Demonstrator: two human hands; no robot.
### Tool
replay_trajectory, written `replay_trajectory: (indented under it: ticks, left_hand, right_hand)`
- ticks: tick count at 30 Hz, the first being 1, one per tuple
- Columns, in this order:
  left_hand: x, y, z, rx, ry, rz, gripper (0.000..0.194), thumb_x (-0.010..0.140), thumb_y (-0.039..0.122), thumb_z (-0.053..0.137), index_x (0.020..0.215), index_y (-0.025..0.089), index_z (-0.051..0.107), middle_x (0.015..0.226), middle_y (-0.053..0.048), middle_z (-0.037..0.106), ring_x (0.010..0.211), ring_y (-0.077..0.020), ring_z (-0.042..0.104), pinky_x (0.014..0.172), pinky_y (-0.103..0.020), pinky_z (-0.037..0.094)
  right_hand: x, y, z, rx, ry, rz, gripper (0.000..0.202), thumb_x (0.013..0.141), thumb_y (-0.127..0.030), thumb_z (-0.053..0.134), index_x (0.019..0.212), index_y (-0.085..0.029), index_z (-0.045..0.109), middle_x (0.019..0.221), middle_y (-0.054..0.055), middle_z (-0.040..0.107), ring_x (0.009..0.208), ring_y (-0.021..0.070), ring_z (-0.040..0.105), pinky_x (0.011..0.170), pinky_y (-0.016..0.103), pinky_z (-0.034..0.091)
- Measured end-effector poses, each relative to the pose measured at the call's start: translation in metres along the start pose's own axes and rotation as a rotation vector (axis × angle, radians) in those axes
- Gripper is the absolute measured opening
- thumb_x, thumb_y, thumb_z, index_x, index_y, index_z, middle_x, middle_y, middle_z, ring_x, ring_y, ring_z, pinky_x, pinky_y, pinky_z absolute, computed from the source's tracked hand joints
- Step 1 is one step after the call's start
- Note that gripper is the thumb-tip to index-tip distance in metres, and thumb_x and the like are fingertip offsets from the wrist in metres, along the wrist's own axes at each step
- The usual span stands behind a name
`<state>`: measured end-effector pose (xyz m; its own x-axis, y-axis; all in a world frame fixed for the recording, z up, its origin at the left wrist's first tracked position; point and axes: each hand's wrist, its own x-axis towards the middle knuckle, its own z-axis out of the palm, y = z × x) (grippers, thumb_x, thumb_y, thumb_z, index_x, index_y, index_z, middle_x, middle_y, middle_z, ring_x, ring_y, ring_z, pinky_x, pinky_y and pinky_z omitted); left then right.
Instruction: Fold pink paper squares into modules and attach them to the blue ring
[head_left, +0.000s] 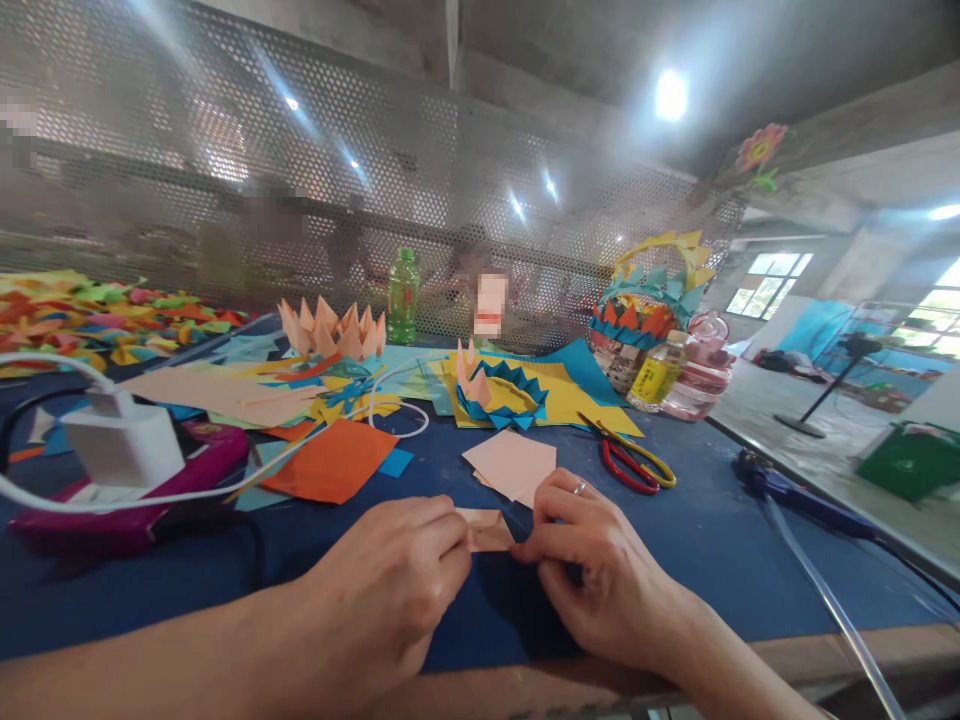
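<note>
My left hand point(409, 570) is closed, its fingertips gripping the left end of a small folded piece of peach paper point(491, 530). At the paper's right corner, my right hand point(600, 560) is curled with a fingertip on it; a ring shows on one finger. Just beyond lie flat peach paper squares point(514, 465), partly behind my right fingers. Farther back, a ring of blue folded-paper points point(536, 400) has peach pieces point(472, 380) stuck in at its left. Red-and-yellow-handled scissors point(637, 465) rest to the right.
Orange paper sheets point(337, 462) and a purple power strip point(135, 510) with a white charger point(124, 440) lie left. A peach paper crown point(334, 330) and green bottle point(403, 295) stand behind. At right are a yellow-labelled bottle point(656, 375) and a glue gun point(810, 505).
</note>
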<state>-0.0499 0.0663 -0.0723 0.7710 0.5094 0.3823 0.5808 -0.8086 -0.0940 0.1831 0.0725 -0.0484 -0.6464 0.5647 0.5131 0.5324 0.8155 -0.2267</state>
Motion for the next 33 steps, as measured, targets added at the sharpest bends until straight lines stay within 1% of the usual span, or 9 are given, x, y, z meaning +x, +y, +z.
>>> replay_trajectory:
  ticks: [8,11,14,18,22,25,27,30,33]
  left_hand:
    - [0.001,0.003,-0.004,0.008,0.031,0.021,0.025,0.076,0.006,0.052,0.097,0.015,0.063,0.091,-0.008,0.067,0.081,-0.0211,0.058,0.083,-0.034,0.045]
    - [0.002,0.003,-0.005,-0.008,0.017,0.013,0.036,0.074,0.007,0.054,0.108,0.016,0.061,0.098,-0.007,0.067,0.087,-0.0226,0.058,0.078,-0.034,0.046]
    - [0.003,0.002,-0.007,-0.044,0.026,0.031,0.042,0.073,0.01,0.056,0.114,0.018,0.058,0.1,-0.006,0.066,0.086,-0.0219,0.058,0.075,-0.033,0.047]
    - [0.004,0.001,-0.007,-0.026,0.027,0.014,0.026,0.074,0.013,0.055,0.099,0.015,0.062,0.097,-0.009,0.064,0.088,-0.0235,0.056,0.073,-0.035,0.047]
    - [0.005,0.002,-0.009,0.015,0.015,0.0,0.014,0.071,0.013,0.056,0.082,0.014,0.064,0.092,-0.011,0.064,0.087,-0.0244,0.054,0.072,-0.036,0.048]
    - [0.007,0.002,-0.012,0.004,0.034,-0.003,0.012,0.071,0.011,0.055,0.079,0.014,0.063,0.092,-0.01,0.063,0.084,-0.0236,0.053,0.068,-0.035,0.047]
    - [0.008,0.002,-0.013,-0.011,0.054,0.005,0.014,0.071,0.01,0.054,0.08,0.015,0.063,0.086,-0.009,0.062,0.081,-0.0233,0.053,0.065,-0.035,0.045]
    - [0.008,0.001,-0.013,-0.036,0.071,0.011,0.017,0.071,0.01,0.052,0.082,0.017,0.063,0.082,-0.008,0.06,0.08,-0.0231,0.051,0.066,-0.035,0.045]
    - [0.007,0.001,-0.012,-0.019,0.068,0.001,0.014,0.072,0.009,0.051,0.076,0.017,0.062,0.083,-0.009,0.061,0.08,-0.023,0.051,0.066,-0.036,0.044]
  right_hand:
    - [0.006,0.003,-0.001,-0.089,0.045,0.022,0.02,0.071,-0.004,0.05,0.063,-0.017,0.062,0.068,0.004,0.054,0.076,0.0196,0.05,0.068,0.033,0.038]
    - [0.024,0.003,-0.003,-0.108,0.017,0.133,0.02,0.08,-0.006,0.049,0.077,-0.018,0.065,0.083,0.006,0.061,0.085,0.0202,0.053,0.076,0.033,0.04]
    - [0.047,0.001,-0.005,-0.044,-0.133,0.232,0.017,0.09,-0.014,0.048,0.093,-0.018,0.064,0.097,0.006,0.065,0.09,0.0179,0.057,0.079,0.031,0.041]
    - [0.064,0.001,-0.003,0.043,-0.389,0.272,0.013,0.085,-0.013,0.057,0.094,-0.017,0.064,0.083,0.002,0.064,0.077,0.0149,0.057,0.068,0.026,0.04]
    - [0.062,0.002,0.002,0.245,-0.464,0.323,0.013,0.084,-0.018,0.061,0.097,-0.018,0.061,0.076,-0.002,0.061,0.066,0.0111,0.055,0.058,0.021,0.038]
    - [0.058,0.006,0.005,0.306,-0.423,0.368,0.016,0.085,-0.027,0.065,0.098,-0.019,0.062,0.076,-0.002,0.061,0.066,0.0113,0.054,0.056,0.021,0.039]
    - [0.057,0.01,0.006,0.292,-0.346,0.36,0.01,0.089,-0.026,0.06,0.094,-0.018,0.064,0.081,0.0,0.065,0.072,0.0125,0.057,0.062,0.023,0.041]
    - [0.058,0.014,0.007,0.253,-0.268,0.314,0.022,0.095,-0.024,0.05,0.083,-0.017,0.066,0.086,0.002,0.069,0.08,0.014,0.06,0.07,0.025,0.042]
    - [0.057,0.013,0.009,0.208,-0.239,0.307,0.021,0.092,-0.02,0.054,0.075,-0.018,0.065,0.078,0.001,0.068,0.075,0.0135,0.06,0.067,0.025,0.04]
